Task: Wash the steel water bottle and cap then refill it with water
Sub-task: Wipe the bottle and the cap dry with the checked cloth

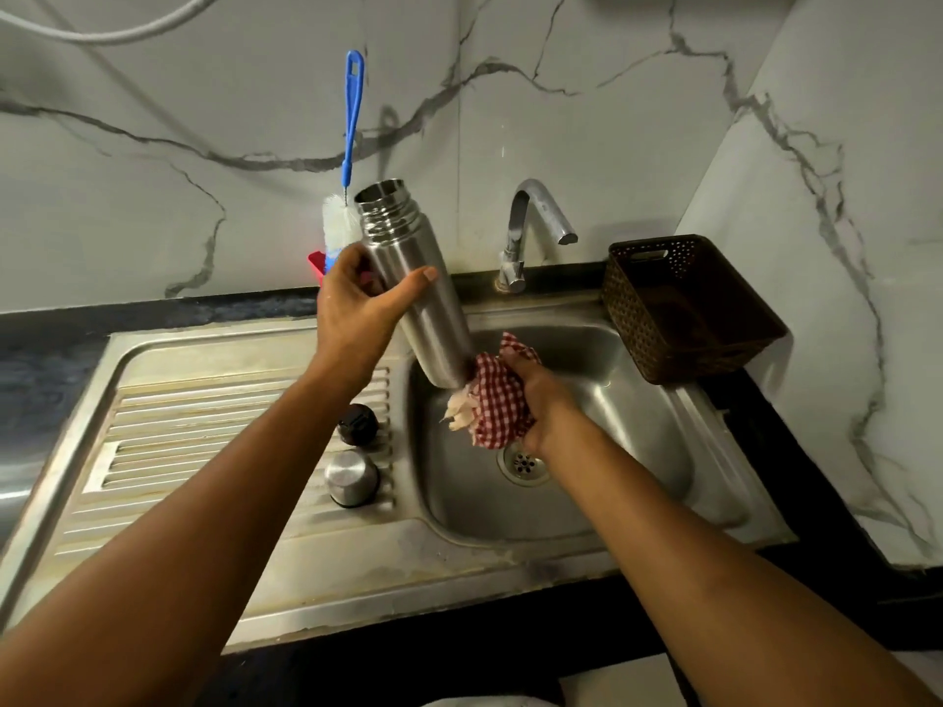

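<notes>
My left hand (pixel 360 308) grips the open steel bottle (pixel 416 283) around its middle, holding it tilted over the sink basin (pixel 602 451) with its mouth up and to the left. My right hand (pixel 536 400) holds a bunched red-and-white checked cloth (pixel 497 403) against the bottle's base. On the ribbed drainboard (pixel 204 436) lie a black inner cap (pixel 357 425) and a steel outer cap (pixel 352 477), close to the basin's left rim.
A chrome tap (pixel 536 222) stands behind the basin, no water running. A blue-handled bottle brush (pixel 347 160) stands in a red holder behind the bottle. A brown perforated basket (pixel 689 308) sits on the counter at the right. Marble walls close off the back and right.
</notes>
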Action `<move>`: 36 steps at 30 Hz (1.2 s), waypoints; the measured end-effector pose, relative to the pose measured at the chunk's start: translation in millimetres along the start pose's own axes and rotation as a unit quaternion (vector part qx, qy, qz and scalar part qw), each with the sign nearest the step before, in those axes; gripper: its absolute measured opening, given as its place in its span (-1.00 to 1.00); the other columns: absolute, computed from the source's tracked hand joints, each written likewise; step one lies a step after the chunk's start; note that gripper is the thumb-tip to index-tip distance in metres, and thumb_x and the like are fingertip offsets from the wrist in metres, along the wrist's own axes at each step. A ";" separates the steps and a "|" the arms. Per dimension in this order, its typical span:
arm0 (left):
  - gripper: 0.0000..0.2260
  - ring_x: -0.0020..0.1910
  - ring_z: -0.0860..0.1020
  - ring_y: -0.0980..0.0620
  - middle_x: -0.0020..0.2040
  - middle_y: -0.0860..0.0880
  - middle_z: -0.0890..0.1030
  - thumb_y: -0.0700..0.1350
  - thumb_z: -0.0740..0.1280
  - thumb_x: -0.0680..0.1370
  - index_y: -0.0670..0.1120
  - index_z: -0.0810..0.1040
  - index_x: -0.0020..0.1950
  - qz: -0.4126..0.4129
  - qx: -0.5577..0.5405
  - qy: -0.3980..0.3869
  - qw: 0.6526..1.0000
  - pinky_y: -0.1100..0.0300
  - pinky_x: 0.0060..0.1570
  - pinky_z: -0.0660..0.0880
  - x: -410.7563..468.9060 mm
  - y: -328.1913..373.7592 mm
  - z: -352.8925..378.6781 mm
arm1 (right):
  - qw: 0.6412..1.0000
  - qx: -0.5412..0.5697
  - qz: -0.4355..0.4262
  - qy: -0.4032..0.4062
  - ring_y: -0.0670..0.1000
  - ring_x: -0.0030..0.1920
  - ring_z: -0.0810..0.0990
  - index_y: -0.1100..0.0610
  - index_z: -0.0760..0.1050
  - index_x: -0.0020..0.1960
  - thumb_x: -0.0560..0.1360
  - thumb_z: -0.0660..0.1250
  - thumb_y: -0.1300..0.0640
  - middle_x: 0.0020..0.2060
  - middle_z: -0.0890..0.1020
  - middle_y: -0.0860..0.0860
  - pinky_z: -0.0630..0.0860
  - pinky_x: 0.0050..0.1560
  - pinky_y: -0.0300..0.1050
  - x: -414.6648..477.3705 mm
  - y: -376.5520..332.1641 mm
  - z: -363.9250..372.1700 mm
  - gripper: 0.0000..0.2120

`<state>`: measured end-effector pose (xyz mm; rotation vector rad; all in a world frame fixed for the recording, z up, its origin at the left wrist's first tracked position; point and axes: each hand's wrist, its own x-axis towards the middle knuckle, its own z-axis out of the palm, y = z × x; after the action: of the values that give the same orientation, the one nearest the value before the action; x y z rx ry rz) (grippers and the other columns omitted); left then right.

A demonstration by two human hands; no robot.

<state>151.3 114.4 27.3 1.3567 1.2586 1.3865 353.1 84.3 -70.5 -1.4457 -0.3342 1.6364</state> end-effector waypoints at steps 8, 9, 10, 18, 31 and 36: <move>-0.55 0.09 0.65 0.11 0.08 0.07 0.70 0.01 0.65 0.38 0.04 0.60 0.21 -0.026 0.104 0.075 0.991 0.07 0.20 0.60 16.4 -34.1 -66.6 | 1.000 -0.011 -0.022 0.010 0.20 0.14 0.69 0.06 0.62 0.27 0.38 0.56 -0.19 0.08 0.75 0.08 0.53 0.28 0.27 8.1 6.3 -9.5 -0.45; -0.51 0.11 0.65 0.11 0.10 0.06 0.70 0.01 0.65 0.38 0.00 0.60 0.25 -0.029 0.118 0.075 0.990 0.07 0.20 0.60 16.6 -39.4 -73.0 | 1.000 -0.012 -0.023 0.007 0.20 0.14 0.69 0.07 0.63 0.26 0.40 0.55 -0.17 0.08 0.74 0.09 0.53 0.29 0.27 6.9 7.5 -7.6 -0.48; -0.48 0.11 0.65 0.11 0.11 0.06 0.70 0.03 0.65 0.37 -0.01 0.60 0.27 -0.032 0.134 0.073 0.988 0.06 0.21 0.60 16.4 -45.8 -78.2 | 1.000 -0.011 -0.024 0.004 0.19 0.14 0.69 0.07 0.63 0.26 0.42 0.55 -0.16 0.08 0.75 0.09 0.53 0.28 0.27 6.8 8.7 -5.8 -0.50; -0.45 0.15 0.61 0.09 0.15 0.07 0.68 0.03 0.66 0.37 -0.01 0.59 0.31 -0.043 0.180 0.074 0.980 0.10 0.15 0.56 8.5 -76.8 -88.2 | 0.999 -0.016 -0.032 -0.025 0.18 0.15 0.69 0.08 0.61 0.29 0.47 0.51 -0.10 0.09 0.75 0.10 0.55 0.27 0.25 -1.2 10.4 7.9 -0.54; -0.29 0.25 0.54 0.05 0.31 0.06 0.59 0.10 0.65 0.39 0.02 0.47 0.47 -0.070 0.187 0.051 0.978 0.06 0.20 0.53 6.8 -81.2 -92.2 | 0.998 -0.024 -0.030 -0.041 0.19 0.18 0.68 0.07 0.61 0.29 0.42 0.55 -0.13 0.10 0.74 0.10 0.53 0.30 0.28 4.6 11.8 5.4 -0.49; -0.21 0.16 0.57 -0.04 0.29 -0.08 0.58 0.28 0.61 0.36 -0.04 0.42 0.45 -0.202 0.202 0.116 0.951 -0.03 0.16 0.57 -25.8 -92.8 -82.4 | 0.997 -0.021 -0.043 -0.066 0.21 0.20 0.68 0.07 0.60 0.31 0.43 0.53 -0.15 0.14 0.73 0.11 0.53 0.30 0.32 6.8 7.8 2.3 -0.47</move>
<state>63.6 96.4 -62.4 1.1206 1.9377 1.0519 348.2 85.8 -79.7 -1.3378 -0.5014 1.6685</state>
